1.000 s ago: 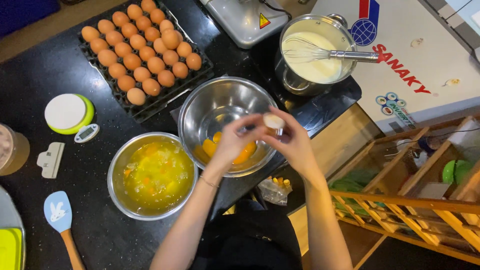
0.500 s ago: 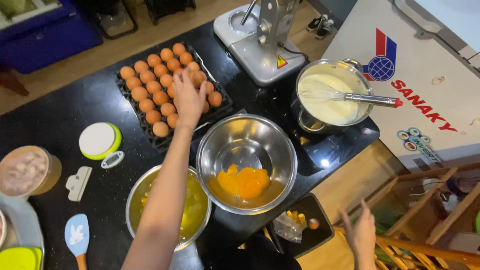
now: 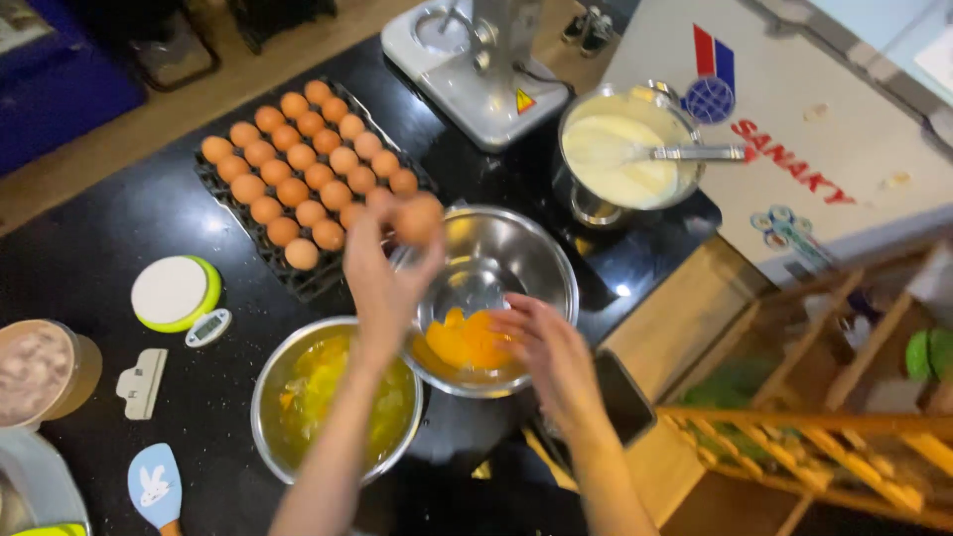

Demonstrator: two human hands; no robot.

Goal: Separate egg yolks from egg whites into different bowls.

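Surface (image 3: 119, 228), black and glossy, fills most of the view from above and carries everything here. At its far edge stands a grey machine base (image 3: 476, 74); to the right of that is a steel pot (image 3: 625, 149) of pale cream batter with a whisk (image 3: 695, 153) lying across it. A dark egg tray (image 3: 308, 179) sits left of centre, packed with rows of brown eggs.

Two steel bowls lie nearest the person. The right bowl (image 3: 516, 248) holds several orange yolks at its bottom. The left bowl (image 3: 273, 397), touching or just beside it, holds cloudy yellowish liquid.

The left hand (image 3: 382, 273) is raised between tray and right bowl, fingers clamped around a single brown egg (image 3: 417, 218). The egg is held over the near left rim of the right bowl, its long axis roughly level, though blur makes that uncertain. The right hand (image 3: 546, 347) hovers over the near side of the same bowl, fingers apart and loosely curled, holding nothing. It lies below and to the right of the egg, near but not touching; the left hand alone has contact.

Smaller things along the left edge: a round white and green scale (image 3: 174, 291), a jar (image 3: 35, 367), a small white scraper (image 3: 141, 380), and a blue spatula (image 3: 154, 483).
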